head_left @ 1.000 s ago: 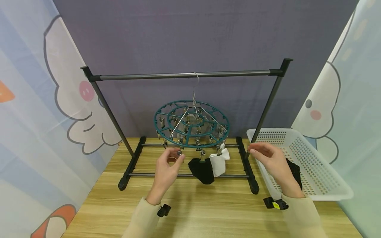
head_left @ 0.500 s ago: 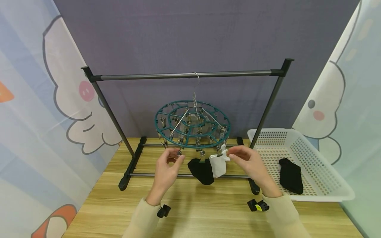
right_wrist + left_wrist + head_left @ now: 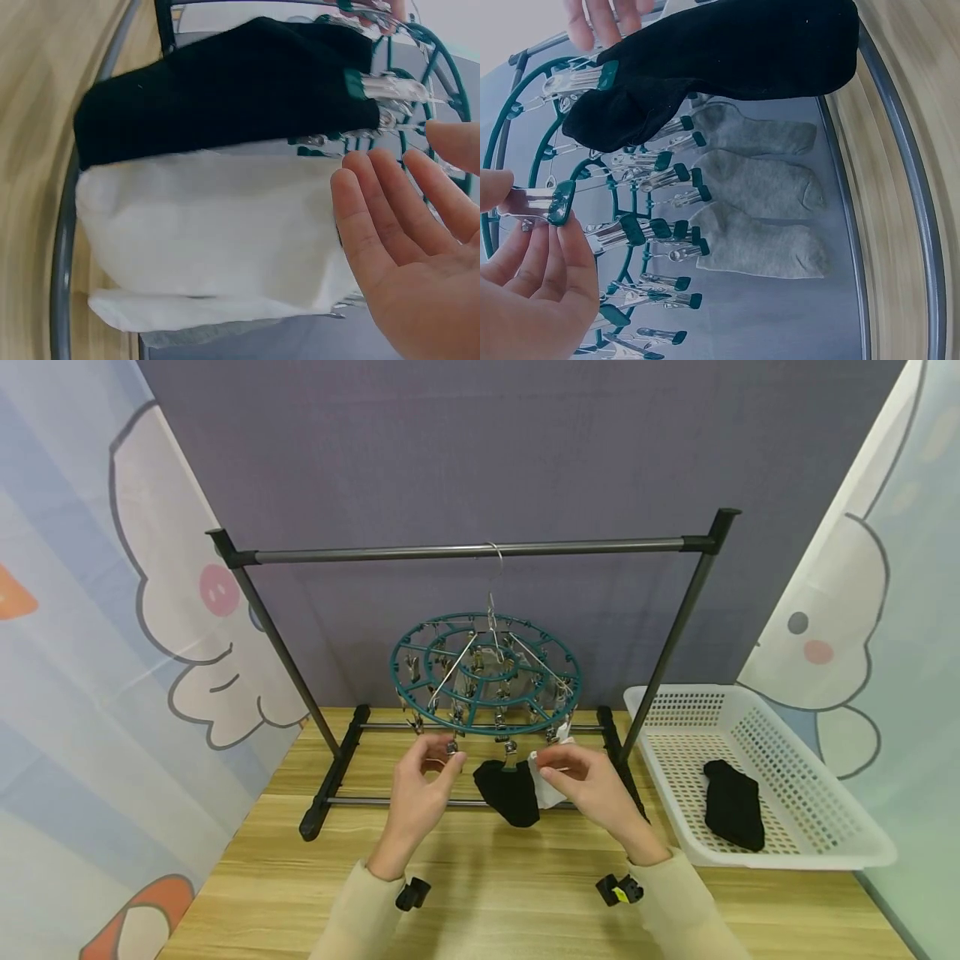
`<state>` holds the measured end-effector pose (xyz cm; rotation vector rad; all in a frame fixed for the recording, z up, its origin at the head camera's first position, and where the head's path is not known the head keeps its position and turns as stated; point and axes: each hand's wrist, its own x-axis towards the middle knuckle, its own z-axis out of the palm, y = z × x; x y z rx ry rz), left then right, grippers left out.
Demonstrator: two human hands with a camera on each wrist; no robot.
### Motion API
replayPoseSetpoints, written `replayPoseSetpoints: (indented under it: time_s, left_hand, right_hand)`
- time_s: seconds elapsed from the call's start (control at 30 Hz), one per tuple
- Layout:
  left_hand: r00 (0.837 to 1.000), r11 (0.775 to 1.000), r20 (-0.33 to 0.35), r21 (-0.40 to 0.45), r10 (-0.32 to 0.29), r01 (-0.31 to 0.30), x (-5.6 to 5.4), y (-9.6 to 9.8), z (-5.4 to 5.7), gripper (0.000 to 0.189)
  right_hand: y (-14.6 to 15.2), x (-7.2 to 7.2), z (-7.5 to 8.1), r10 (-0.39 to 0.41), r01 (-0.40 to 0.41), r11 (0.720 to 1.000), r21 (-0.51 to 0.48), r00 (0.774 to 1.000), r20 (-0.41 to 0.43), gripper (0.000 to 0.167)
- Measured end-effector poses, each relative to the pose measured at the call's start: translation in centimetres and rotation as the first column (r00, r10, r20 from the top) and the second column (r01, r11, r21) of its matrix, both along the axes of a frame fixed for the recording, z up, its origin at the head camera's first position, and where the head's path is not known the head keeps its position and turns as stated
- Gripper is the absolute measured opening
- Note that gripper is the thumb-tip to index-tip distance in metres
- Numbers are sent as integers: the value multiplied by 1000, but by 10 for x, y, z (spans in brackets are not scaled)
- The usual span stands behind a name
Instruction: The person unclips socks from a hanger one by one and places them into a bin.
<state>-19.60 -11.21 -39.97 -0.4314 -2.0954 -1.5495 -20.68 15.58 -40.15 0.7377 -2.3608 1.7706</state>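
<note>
Head view: my left hand (image 3: 418, 795) is at the near left edge of the green round clip hanger (image 3: 471, 729), thumb and fingers pinching one metal clip (image 3: 452, 747) that hangs from the ring. My right hand (image 3: 588, 785) is on the other side, in front of the white sock (image 3: 546, 792), covering part of it. Between my hands the hanging black sock (image 3: 507, 793) is clipped at the near edge, right beside the white one. Hanger hooks onto the top bar (image 3: 360, 555) of a dark rack over the wooden table (image 3: 495, 893). To the right, a white plastic basket (image 3: 795, 861) holds a second black sock (image 3: 733, 806).

Left wrist view: my left thumb is on one side of the clip, fingers on the other, close to its green tip. The clip carries no sock. Three grey socks (image 3: 759, 185) hang further back, past more clips.

Right wrist view: right fingers straight and spread a little, thumb apart, nothing gripped. Fingertips at the white sock's upper edge; can't tell if they touch. Black sock just alongside, held by its own green-tipped clip (image 3: 394, 88). A grey strip of fabric (image 3: 210, 332) shows beyond the white.
</note>
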Motion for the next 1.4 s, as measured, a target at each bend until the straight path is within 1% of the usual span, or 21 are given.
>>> replayPoseSetpoints:
  time_s: [0.13,0.3,0.37,0.5,0.77,0.97,1.1,1.27,1.4]
  left_hand:
    - [1000,1000,8,8,-3,3,1,0,0,23]
    - [1000,1000,16,13,-5,5,1,1,0,22]
    - [1000,1000,16,11,-4,4,1,1,0,23]
    - [1000,1000,16,9,-3,3,1,1,-1,22]
    - [1000,1000,16,8,1,-1,0,1,1,21]
    - [999,1000,27,-9,17,-17,0,-1,2,22]
    - [999,999,25,-21,28,-28,-1,-2,2,22]
    - [999,999,6,-18,35,-34,-1,-3,3,27]
    - [999,999,-21,-21,46,-46,-1,-4,5,32]
  right_hand:
    - [-9,-1,-5,-14,14,1000,18,1000,27,27]
    - [-19,0,-9,-85,81,995,66,994,70,27]
    - [-24,0,-11,-115,109,991,76,991,71,26]
    - [-30,1,-16,-136,132,989,64,988,70,24]
    - [-39,1,-20,-146,144,989,24,983,110,22]
    - [-42,1,-22,-150,148,989,30,983,107,18]
    - [-42,1,-22,-152,150,988,24,981,120,15]
    - [-42,2,-21,-143,142,990,21,983,118,13]
    - [-43,3,-16,-125,123,992,23,986,114,13]
